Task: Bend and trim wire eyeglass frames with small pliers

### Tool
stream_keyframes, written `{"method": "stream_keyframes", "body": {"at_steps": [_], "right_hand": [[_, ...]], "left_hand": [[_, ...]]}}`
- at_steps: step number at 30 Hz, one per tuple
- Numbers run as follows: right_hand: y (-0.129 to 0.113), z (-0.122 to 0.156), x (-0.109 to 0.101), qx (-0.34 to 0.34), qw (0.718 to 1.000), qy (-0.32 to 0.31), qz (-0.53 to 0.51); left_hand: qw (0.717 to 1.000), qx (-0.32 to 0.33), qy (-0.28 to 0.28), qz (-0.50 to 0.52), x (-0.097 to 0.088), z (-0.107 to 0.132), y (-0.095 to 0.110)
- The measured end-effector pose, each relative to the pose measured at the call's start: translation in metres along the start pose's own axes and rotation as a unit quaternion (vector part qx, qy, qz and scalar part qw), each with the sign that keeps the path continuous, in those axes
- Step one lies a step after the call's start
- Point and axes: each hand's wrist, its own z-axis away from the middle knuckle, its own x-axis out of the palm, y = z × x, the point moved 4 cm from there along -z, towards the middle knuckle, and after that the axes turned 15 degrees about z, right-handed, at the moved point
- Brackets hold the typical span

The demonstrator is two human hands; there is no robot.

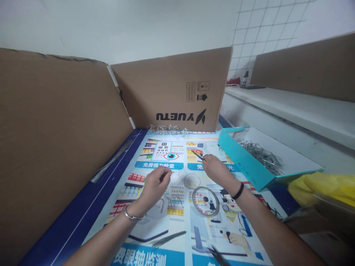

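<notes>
My left hand (156, 184), wearing a silver bangle, is closed in a pinch at the left end of a thin wire eyeglass frame (192, 187). The frame's two round loops stretch from my fingertips toward the right. My right hand (216, 169), a black band at its wrist, is wrapped round a slim tool with a dark pointed tip (197, 155), which points up and left, apart from the frame. Its handle is mostly hidden in my palm. Below the loops lies a coil of wire (205, 215). Several bent wire pieces (172, 201) lie beside my left wrist.
A turquoise box (244, 162) holds a heap of wire pieces (260, 157) at the right. Cardboard panels (172, 92) stand behind and left. Straight wires (169, 238) and a dark pointed tool (218, 255) lie in front. Yellow plastic (324, 188) sits at the right edge.
</notes>
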Motion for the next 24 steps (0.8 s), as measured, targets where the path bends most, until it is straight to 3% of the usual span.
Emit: {"method": "stream_keyframes", "body": {"at_steps": [3,8,13,24], "right_hand": [[-0.017,0.003,-0.024,0.012,0.998,0.031,-0.057],[-0.052,0.016,-0.054,-0.093,0.983,0.141,-0.071],[-0.058,0.022,-0.054,-0.093,0.973,0.204,-0.06],[-0.06,0.023,-0.052,-0.102,0.968,0.224,-0.047]], "left_hand": [[0.993,-0.076,0.035,0.089,-0.004,0.0,0.0],[0.968,-0.123,0.073,0.205,-0.007,0.001,0.002],[0.944,-0.141,0.079,0.288,-0.003,0.003,0.002],[0.923,-0.159,0.065,0.344,0.003,0.005,0.001]]}}
